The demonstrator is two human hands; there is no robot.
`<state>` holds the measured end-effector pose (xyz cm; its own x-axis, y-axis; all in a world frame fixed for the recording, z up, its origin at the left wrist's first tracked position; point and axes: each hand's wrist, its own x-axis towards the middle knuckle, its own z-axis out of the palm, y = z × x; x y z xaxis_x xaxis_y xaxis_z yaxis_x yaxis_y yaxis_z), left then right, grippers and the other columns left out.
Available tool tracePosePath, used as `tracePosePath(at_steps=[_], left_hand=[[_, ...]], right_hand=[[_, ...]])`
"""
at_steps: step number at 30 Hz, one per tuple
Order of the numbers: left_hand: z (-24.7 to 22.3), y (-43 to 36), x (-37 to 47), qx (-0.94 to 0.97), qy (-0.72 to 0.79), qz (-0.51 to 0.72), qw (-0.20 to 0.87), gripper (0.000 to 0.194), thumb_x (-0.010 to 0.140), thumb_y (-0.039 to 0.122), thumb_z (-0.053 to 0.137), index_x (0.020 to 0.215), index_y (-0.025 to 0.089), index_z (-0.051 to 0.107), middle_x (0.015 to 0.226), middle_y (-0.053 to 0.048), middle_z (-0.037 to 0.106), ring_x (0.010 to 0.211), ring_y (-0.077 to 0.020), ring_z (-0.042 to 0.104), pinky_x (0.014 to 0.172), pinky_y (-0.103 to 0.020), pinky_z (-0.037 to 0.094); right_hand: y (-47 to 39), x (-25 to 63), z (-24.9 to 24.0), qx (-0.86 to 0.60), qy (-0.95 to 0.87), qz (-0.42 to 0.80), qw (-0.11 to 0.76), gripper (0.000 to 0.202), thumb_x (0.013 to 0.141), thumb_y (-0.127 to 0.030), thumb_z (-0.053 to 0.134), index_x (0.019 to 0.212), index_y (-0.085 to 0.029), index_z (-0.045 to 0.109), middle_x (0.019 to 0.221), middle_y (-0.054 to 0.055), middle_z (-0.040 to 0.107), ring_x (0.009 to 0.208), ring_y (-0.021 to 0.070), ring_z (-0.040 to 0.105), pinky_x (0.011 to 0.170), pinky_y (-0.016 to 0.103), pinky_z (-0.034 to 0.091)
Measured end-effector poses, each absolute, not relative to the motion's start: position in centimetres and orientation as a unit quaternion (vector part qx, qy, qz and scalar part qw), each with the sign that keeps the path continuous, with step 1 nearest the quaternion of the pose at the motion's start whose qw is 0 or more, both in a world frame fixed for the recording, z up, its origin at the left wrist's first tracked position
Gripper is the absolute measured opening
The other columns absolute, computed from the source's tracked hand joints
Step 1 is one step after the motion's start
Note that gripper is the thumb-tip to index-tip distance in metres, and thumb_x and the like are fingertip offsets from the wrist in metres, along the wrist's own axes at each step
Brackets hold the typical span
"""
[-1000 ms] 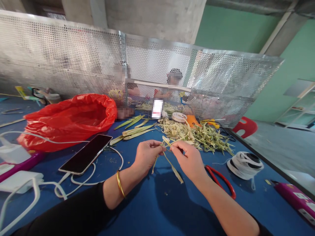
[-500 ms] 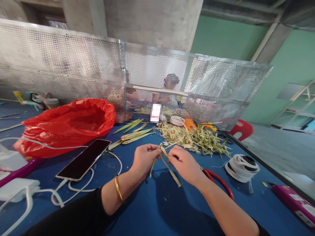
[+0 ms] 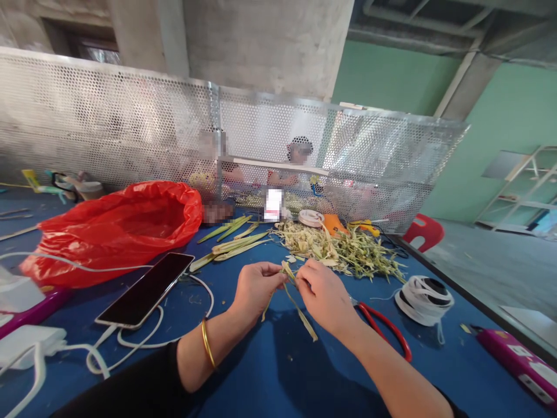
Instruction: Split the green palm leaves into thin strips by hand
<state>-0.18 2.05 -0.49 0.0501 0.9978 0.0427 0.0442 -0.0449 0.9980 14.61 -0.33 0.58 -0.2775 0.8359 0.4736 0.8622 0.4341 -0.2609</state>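
Note:
Between my two hands are thin strips of pale green plant leaf (image 3: 303,319), with their loose ends hanging down over the blue table. My left hand (image 3: 260,285) pinches the strips between thumb and fingers; a gold bangle (image 3: 208,343) circles that wrist. My right hand (image 3: 324,293) is closed on the strips just to the right, its fingertips curled and partly hidden. Beyond the hands lies a heap of curled leaf scraps (image 3: 343,247), and to its left a few longer flat leaves (image 3: 239,245). Red-handled scissors (image 3: 385,330) rest beside my right forearm.
On the left are a red plastic bag (image 3: 108,232), a phone (image 3: 145,290) on its cable, and white chargers (image 3: 32,345). A reel of white cord (image 3: 424,300) and a purple box-like device (image 3: 517,360) lie right. A perforated metal screen (image 3: 270,128) stands behind, with people beyond it.
My right hand has come slightly closer to the left, and the upper strip that stretched out to the right no longer shows. The view has tipped up a little.

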Motion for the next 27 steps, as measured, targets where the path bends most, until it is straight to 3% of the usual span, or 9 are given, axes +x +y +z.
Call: tracePosePath(at_steps=[6,11,15,18,21,27], left_hand=[[-1.7,1.8,0.2,0.63,0.45,0.442,0.453,0.01,0.064,0.022,0.061,0.067,0.016,0.069,0.061,-0.001,0.067,0.058,-0.013,0.058,0.056,-0.022,0.042],[-1.4,1.7,0.0,0.644,0.438,0.433,0.455,0.015,0.065,0.023,0.058,0.072,0.016,0.069,0.063,-0.001,0.066,0.057,-0.0131,0.056,0.055,-0.022,0.041],[-0.9,1.2,0.1,0.702,0.434,0.394,0.404,0.019,0.066,0.02,0.054,0.073,0.016,0.071,0.062,0.001,0.064,0.059,-0.0122,0.054,0.055,-0.02,0.038],[-0.3,0.7,0.0,0.74,0.432,0.363,0.366,0.02,0.066,0.021,0.053,0.07,0.017,0.071,0.056,0.003,0.057,0.056,-0.0109,0.048,0.051,-0.019,0.033],[0.1,0.6,-0.1,0.756,0.426,0.337,0.365,0.02,0.067,0.022,0.052,0.064,0.017,0.071,0.047,0.005,0.05,0.049,-0.0096,0.042,0.047,-0.019,0.028],[0.1,0.5,0.0,0.769,0.381,0.268,0.437,0.021,0.063,0.02,0.054,0.067,0.021,0.075,0.059,0.002,0.067,0.055,-0.0135,0.055,0.053,-0.02,0.037]], right_hand=[[-0.7,14.5,0.5,-0.57,-0.774,-0.1,0.257,0.021,0.087,-0.017,0.044,0.068,-0.019,0.053,0.074,0.003,0.056,0.066,0.0159,0.051,0.061,0.027,0.03],[-0.7,14.8,1.2,-0.58,-0.747,-0.051,0.321,0.019,0.09,-0.029,0.044,0.083,-0.02,0.06,0.069,0.001,0.063,0.064,0.0156,0.055,0.067,0.028,0.032],[-0.2,15.3,1.3,-0.577,-0.734,0.09,0.346,0.03,0.087,-0.038,0.047,0.07,-0.021,0.064,0.074,0.002,0.064,0.067,0.0151,0.056,0.063,0.026,0.035],[0.2,15.5,1.0,-0.557,-0.697,0.268,0.364,0.025,0.08,-0.038,0.053,0.068,-0.02,0.064,0.066,0.0,0.061,0.061,0.0137,0.052,0.056,0.024,0.036],[0.3,15.5,0.9,-0.537,-0.654,0.346,0.405,0.022,0.075,-0.036,0.058,0.063,-0.019,0.06,0.06,-0.003,0.056,0.056,0.0116,0.047,0.053,0.023,0.034],[0.0,15.1,1.4,-0.533,-0.594,0.388,0.46,0.028,0.074,-0.039,0.059,0.057,-0.018,0.051,0.045,-0.007,0.041,0.042,0.008,0.038,0.045,0.021,0.03]])
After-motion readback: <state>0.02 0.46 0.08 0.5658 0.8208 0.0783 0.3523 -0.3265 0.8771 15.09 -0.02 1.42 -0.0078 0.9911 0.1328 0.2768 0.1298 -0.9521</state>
